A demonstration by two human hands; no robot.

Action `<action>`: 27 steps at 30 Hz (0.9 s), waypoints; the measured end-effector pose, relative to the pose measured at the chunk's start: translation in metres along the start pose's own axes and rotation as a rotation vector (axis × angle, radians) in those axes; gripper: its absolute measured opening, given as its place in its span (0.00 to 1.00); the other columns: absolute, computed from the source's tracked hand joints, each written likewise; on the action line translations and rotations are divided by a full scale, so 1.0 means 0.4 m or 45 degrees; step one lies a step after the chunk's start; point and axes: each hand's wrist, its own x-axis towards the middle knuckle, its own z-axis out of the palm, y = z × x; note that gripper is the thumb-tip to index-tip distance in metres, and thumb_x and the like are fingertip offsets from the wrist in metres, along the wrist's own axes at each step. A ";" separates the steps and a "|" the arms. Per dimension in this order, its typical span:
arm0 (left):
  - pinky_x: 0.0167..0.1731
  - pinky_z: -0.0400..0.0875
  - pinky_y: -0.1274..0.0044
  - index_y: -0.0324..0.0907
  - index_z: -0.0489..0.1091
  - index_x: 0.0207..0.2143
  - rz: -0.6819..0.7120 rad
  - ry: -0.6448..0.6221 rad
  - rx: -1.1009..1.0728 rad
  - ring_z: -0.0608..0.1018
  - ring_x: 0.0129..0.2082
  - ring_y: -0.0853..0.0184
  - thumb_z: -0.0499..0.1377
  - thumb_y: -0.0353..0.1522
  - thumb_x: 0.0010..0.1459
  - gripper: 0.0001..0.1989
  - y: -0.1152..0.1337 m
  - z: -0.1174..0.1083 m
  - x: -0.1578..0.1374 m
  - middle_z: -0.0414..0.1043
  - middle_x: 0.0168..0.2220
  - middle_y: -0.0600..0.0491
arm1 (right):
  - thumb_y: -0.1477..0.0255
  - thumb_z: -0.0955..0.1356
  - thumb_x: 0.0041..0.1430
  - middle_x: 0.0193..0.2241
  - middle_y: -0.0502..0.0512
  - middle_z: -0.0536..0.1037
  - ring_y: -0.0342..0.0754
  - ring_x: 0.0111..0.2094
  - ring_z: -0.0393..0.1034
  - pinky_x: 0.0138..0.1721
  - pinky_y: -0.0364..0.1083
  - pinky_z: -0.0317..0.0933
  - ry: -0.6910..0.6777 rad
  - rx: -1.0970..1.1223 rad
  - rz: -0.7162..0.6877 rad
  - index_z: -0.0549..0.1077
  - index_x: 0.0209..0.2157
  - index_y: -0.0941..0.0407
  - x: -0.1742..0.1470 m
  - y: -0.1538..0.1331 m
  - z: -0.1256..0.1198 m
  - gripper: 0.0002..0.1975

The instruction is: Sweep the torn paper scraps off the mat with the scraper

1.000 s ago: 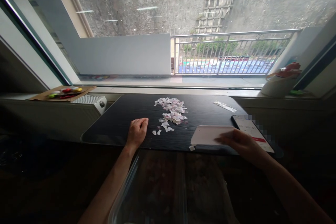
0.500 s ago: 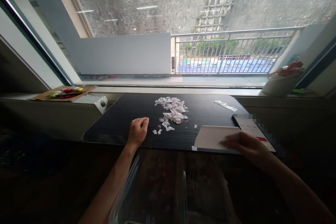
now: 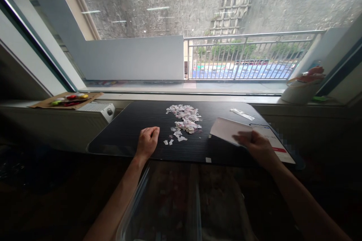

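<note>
My left hand (image 3: 148, 140) rests as a loose fist near the front edge of the black table (image 3: 124, 120). No object shows in it, and the inside of the fist is hidden. In my right hand (image 3: 261, 147) is a flat, pale scraper (image 3: 227, 130), gripped at its right end and tilted up off the tabletop. The fingers on it are blurred. Small torn paper scraps (image 3: 185, 113) lie heaped between the hands, a few loose toward the front. One scrap (image 3: 208, 160) sits alone at the front edge.
A phone-like screen with a timer (image 3: 278, 148) lies under and beside my right wrist. Behind it is a clear plastic wrapper (image 3: 242, 114). Below the table edge stands a clear plastic bin (image 3: 198, 203). A radiator (image 3: 96, 111) is at left, a white container (image 3: 299, 88) on the right sill.
My right hand has lifted the scraper from the table's front edge, moving it away from me and tilting it. A scrap at that edge is now uncovered. My left hand stays put.
</note>
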 end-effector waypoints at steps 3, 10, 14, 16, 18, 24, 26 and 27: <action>0.52 0.66 0.64 0.42 0.76 0.31 0.002 -0.002 -0.008 0.75 0.45 0.55 0.49 0.44 0.56 0.20 0.000 0.000 0.000 0.79 0.38 0.46 | 0.49 0.75 0.39 0.32 0.56 0.83 0.58 0.38 0.78 0.45 0.57 0.69 -0.169 0.134 0.038 0.76 0.33 0.54 -0.033 -0.013 0.009 0.25; 0.53 0.65 0.63 0.41 0.76 0.31 -0.007 -0.006 -0.008 0.75 0.45 0.55 0.48 0.45 0.56 0.21 0.001 0.001 0.001 0.79 0.38 0.45 | 0.51 0.76 0.39 0.32 0.57 0.83 0.57 0.36 0.78 0.41 0.54 0.71 -0.314 0.146 0.093 0.77 0.32 0.55 -0.092 -0.051 0.001 0.24; 0.53 0.65 0.62 0.41 0.76 0.31 -0.008 -0.004 -0.013 0.75 0.45 0.54 0.48 0.45 0.55 0.21 0.001 0.001 0.000 0.79 0.38 0.45 | 0.50 0.75 0.39 0.32 0.57 0.83 0.57 0.36 0.78 0.40 0.54 0.71 -0.326 0.136 0.109 0.78 0.32 0.55 -0.089 -0.050 -0.002 0.25; 0.53 0.65 0.62 0.41 0.76 0.31 0.001 -0.003 -0.013 0.75 0.45 0.55 0.48 0.45 0.55 0.21 0.000 0.001 0.000 0.79 0.38 0.45 | 0.52 0.76 0.40 0.31 0.57 0.83 0.56 0.35 0.78 0.40 0.53 0.72 -0.364 0.156 0.113 0.78 0.32 0.55 -0.092 -0.046 0.000 0.23; 0.52 0.66 0.63 0.42 0.76 0.31 0.009 0.001 -0.014 0.75 0.45 0.55 0.49 0.45 0.55 0.21 0.000 0.001 0.000 0.79 0.38 0.46 | 0.53 0.76 0.40 0.32 0.56 0.83 0.56 0.36 0.78 0.40 0.53 0.72 -0.363 0.196 0.096 0.78 0.33 0.55 -0.092 -0.040 0.011 0.22; 0.52 0.65 0.62 0.42 0.76 0.30 -0.010 0.014 -0.025 0.74 0.45 0.55 0.49 0.45 0.55 0.21 0.003 0.002 0.000 0.79 0.37 0.46 | 0.48 0.75 0.37 0.32 0.57 0.83 0.55 0.35 0.78 0.40 0.53 0.71 -0.473 0.223 0.021 0.77 0.33 0.55 -0.056 -0.039 0.095 0.28; 0.52 0.65 0.62 0.42 0.76 0.31 -0.012 0.011 -0.031 0.74 0.45 0.54 0.49 0.45 0.55 0.21 0.003 0.002 -0.001 0.79 0.37 0.46 | 0.48 0.75 0.37 0.30 0.56 0.82 0.53 0.33 0.77 0.38 0.52 0.71 -0.537 0.185 0.017 0.76 0.32 0.56 -0.044 -0.050 0.105 0.27; 0.52 0.65 0.62 0.42 0.76 0.31 -0.009 0.009 -0.033 0.74 0.45 0.55 0.49 0.45 0.55 0.21 0.002 0.002 0.000 0.79 0.37 0.46 | 0.48 0.75 0.38 0.29 0.55 0.82 0.52 0.32 0.77 0.37 0.51 0.71 -0.564 0.154 0.011 0.76 0.31 0.56 -0.041 -0.056 0.102 0.27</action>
